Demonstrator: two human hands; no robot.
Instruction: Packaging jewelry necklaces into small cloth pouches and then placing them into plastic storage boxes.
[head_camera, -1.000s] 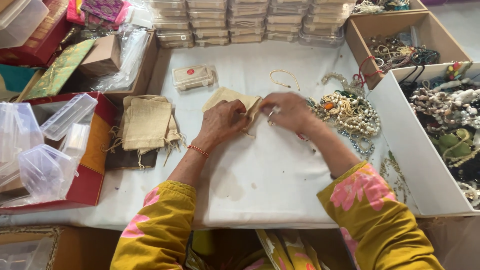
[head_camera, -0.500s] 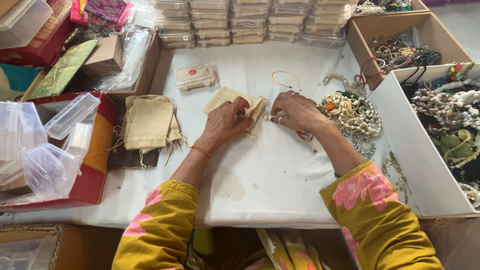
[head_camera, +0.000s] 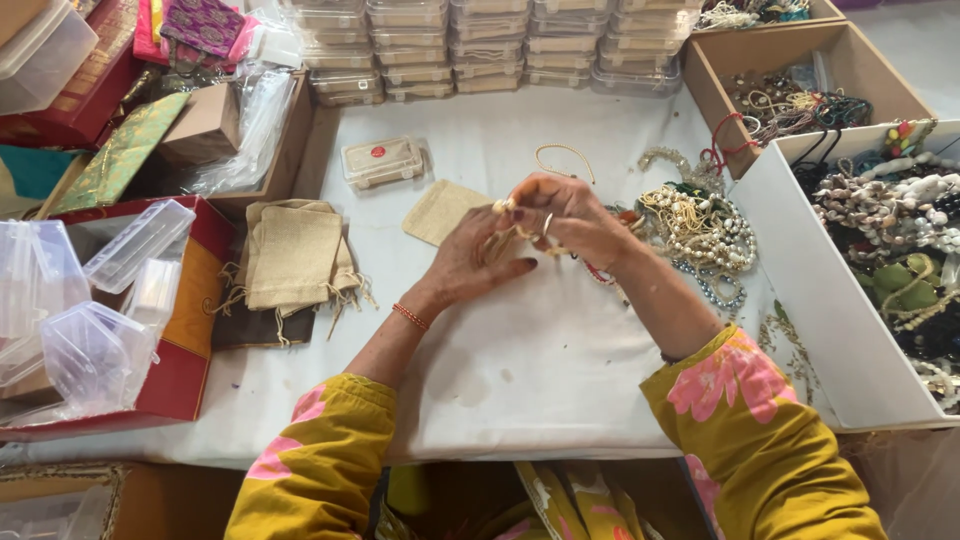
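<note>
Since half a second ago, both your hands came up off the beige pouch (head_camera: 441, 211), which then lay flat and alone on the tabletop (head_camera: 560, 380), just left of your fingers. Your left hand (head_camera: 478, 262) was half curled, palm toward you, fingers closed loosely on a small pale beaded piece (head_camera: 507, 207). Your right hand (head_camera: 566, 213) was pinched on the same piece from above, ring finger showing a band. Piece sat between both sets of fingertips, raised over the tabletop.

Judgement on handling: light, limp, strung beads, so it would drape and slip. Brittle at the thread or clasp, I'd guess. Best hold looked like a pinch at the ends or clasp, not mid-strand. Looks: cream-white beads on a thin gold-tone strand; much of it hidden by your fingers, so the length was unclear.

Further out, a stack of drawstring pouches (head_camera: 295, 262) sat to the left, a heap of mixed necklaces (head_camera: 700, 232) to the right, a small clear box (head_camera: 381, 161) beyond, and rows of clear boxes (head_camera: 480, 45) along the far edge.
</note>
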